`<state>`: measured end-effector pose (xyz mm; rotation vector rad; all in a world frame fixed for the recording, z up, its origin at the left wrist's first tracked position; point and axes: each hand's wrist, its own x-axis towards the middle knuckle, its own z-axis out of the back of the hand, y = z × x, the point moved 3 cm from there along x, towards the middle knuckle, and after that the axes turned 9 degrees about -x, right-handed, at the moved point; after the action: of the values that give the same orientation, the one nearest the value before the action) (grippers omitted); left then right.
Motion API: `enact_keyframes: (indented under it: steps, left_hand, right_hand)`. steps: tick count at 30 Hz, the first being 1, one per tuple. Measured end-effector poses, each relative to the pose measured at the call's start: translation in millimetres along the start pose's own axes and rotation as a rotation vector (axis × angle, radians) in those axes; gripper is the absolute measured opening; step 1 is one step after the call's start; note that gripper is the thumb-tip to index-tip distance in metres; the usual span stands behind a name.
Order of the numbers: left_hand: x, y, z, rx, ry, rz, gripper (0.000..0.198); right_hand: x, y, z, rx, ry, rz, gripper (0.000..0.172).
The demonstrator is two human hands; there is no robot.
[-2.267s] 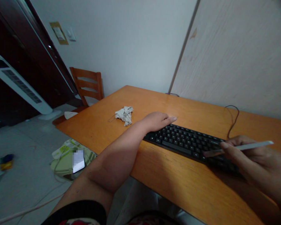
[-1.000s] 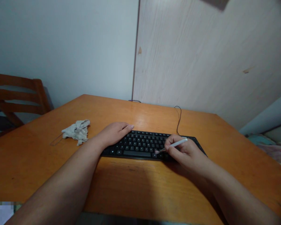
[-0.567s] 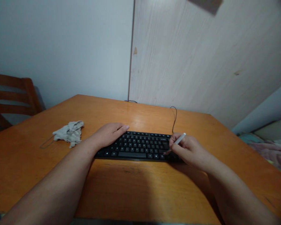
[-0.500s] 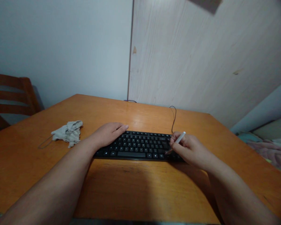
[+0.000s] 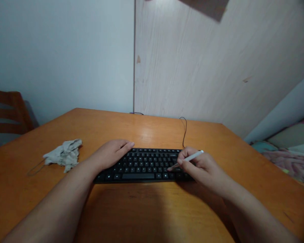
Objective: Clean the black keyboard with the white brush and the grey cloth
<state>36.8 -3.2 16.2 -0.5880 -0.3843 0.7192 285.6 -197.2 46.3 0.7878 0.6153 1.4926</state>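
Black plastic makes up the keyboard (image 5: 139, 164), which lies flat on the tabletop (image 5: 131, 212), its long front edge toward the person. Its letter keys and space bar show in the middle; both ends are partly covered by the hands. All the keys in sight sit in their places. The tip of a slim white tool (image 5: 194, 156), brush-like as far as it can be made out, is at the keys right of centre, just above the bottom row; whether it touches them or hangs just over them cannot be told. The right hand (image 5: 204, 168) pinches the tool between thumb and fingers, pen-fashion, the pale end slanting up to the right. The left hand (image 5: 112, 154) rests over the keyboard's left end, thumb along the far edge; its other fingers are hidden, so whether they are spread or curled around cannot be told.

The work on the keys looks to be under way rather than finished, judging by the tool's place among them. Which keys have been gone over and which are left does not show: treated and untreated ones look alike here.

Further out, a thin cord (image 5: 185, 132) leads away behind the keyboard, and a crumpled pale cloth (image 5: 66, 155) lies beside the left forearm, out of both hands.
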Motion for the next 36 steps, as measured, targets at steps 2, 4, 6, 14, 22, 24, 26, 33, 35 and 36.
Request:
enact_keyframes:
  steps: [2, 4, 6, 14, 22, 24, 26, 33, 35, 36]
  left_hand:
    - [0, 0, 0.0, 0.001, 0.0, -0.004, 0.056]
    - [0, 0, -0.3, 0.003, -0.014, -0.028, 0.054]
    - [0, -3, -1.4, 0.0, -0.04, -0.059, 0.052]
    - [-11, -47, -9.0, -0.27, -0.137, -0.182, 0.044]
    - [-28, -85, -28.0, -0.645, 0.11, -0.158, 0.046]
    - [-30, -91, -33.3, -0.688, 0.168, -0.153, 0.042]
    - [-33, -98, -38.4, -0.727, 0.256, -0.183, 0.036]
    - [-36, -101, -43.1, -0.599, 0.299, -0.157, 0.035]
    - [-35, -99, -41.6, -0.537, 0.273, -0.143, 0.035]
    - [-35, -99, -40.9, -0.514, 0.259, -0.145, 0.035]
  right_hand:
    - [2, -4, -3, 0.032, 0.014, -0.009, 0.014]
    - [5, -10, -2, 0.034, -0.016, -0.033, 0.015]
    - [7, -15, 3, 0.049, -0.114, -0.063, 0.016]
    - [9, -4, -6, 0.45, -0.28, -0.124, 0.029]
    - [10, 2, -33, 0.548, -0.167, -0.116, 0.032]
    - [10, 3, -36, 0.572, -0.156, -0.114, 0.033]
    - [10, 5, -38, 0.586, -0.149, -0.11, 0.034]
    - [6, 3, -40, 0.602, -0.127, -0.099, 0.029]
    - [6, 0, -39, 0.605, -0.132, -0.105, 0.028]
    - [6, -1, -39, 0.608, -0.137, -0.114, 0.027]
